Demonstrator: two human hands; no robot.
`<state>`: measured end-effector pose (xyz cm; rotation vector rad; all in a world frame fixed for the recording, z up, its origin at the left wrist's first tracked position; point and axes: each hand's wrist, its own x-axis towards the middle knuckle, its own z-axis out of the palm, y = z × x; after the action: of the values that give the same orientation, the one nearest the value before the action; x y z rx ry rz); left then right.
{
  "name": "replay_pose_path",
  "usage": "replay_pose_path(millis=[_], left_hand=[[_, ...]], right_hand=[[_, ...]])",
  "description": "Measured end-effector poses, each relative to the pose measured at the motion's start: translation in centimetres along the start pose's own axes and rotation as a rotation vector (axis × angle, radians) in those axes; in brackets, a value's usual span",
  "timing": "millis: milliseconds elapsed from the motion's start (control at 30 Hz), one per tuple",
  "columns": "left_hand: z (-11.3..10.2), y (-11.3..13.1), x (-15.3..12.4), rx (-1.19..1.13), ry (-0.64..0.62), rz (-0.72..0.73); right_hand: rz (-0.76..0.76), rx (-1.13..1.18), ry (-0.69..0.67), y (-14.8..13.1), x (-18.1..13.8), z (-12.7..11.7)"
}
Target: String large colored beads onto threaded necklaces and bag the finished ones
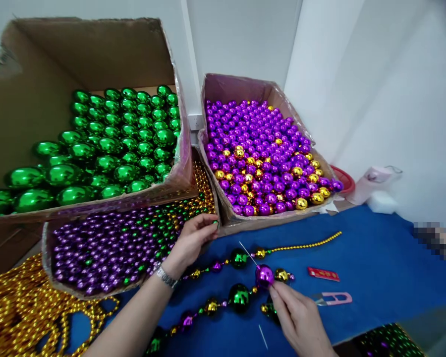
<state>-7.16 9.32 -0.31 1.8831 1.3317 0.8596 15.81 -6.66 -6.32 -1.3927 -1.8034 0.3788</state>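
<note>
My left hand [195,238], with a metal watch band at the wrist, is closed in a pinch on a small green bead [215,223] near the front corner of the purple-bead box. Between the thumb and fingers of my right hand [301,315] is a large shiny purple bead [264,275]. A thin needle [248,254] sticks out of its top, pointing up and left. Strung beads in green, gold and purple lie on the blue cloth [371,258] around my right hand, including a large green bead [239,297] and a gold bead [281,274].
A carton of large green beads [109,145] stands at the left. Beside it is a box of purple and gold beads [260,129]. Small beads [104,243] fill a lower box; gold bead chains [18,307] lie left. Pink-handled snips [334,298] and a red packet [323,273] lie right.
</note>
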Motion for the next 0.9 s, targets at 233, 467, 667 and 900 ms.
replay_pose_path(millis=[233,467,667,900], left_hand=[[1.5,2.7,-4.1,-1.063,-0.024,-0.411],[2.2,3.9,-4.8,-1.138,-0.085,-0.404],[2.8,4.5,-5.1,-1.189,-0.022,-0.445],[3.3,4.9,-5.2,-1.185,0.014,-0.448]], right_hand=[[-0.033,-0.06,-0.037,-0.5,0.3,0.4],[-0.032,-0.102,-0.043,-0.4,0.0,0.3],[-0.045,-0.107,-0.045,-0.5,-0.3,0.1],[-0.071,-0.138,-0.015,-0.6,-0.3,-0.2]])
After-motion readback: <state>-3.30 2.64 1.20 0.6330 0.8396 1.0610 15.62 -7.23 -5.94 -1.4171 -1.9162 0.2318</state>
